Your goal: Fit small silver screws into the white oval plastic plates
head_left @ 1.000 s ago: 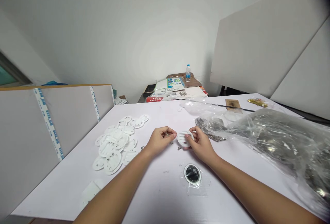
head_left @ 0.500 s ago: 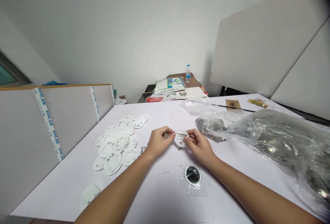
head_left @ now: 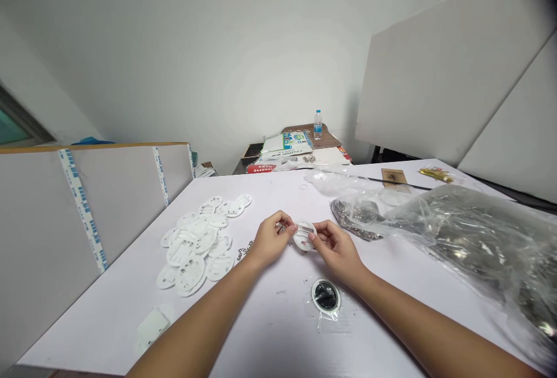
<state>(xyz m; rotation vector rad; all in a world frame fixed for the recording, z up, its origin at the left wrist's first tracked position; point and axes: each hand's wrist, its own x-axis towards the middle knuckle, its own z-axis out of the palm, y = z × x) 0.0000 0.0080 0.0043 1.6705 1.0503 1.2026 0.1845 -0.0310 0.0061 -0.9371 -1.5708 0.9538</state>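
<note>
My left hand pinches a small metal part between its fingertips. My right hand grips the edge of a white slotted plastic disc, which sits tilted between both hands and touches the left fingertips. Its lower part is partly hidden by my fingers. A heap of flat white plastic discs with small holes lies to the left of my left hand. Below my right hand lies a white ring with a dark centre, on a clear film.
Small metal parts lie beside the heap on the white table. Clear plastic bags of metal parts lie to the right. Large boards stand along both sides. A water bottle and papers stand beyond the table.
The slotted disc has turned and shifted slightly left and down between my hands. My right hand has moved a little toward my left.
</note>
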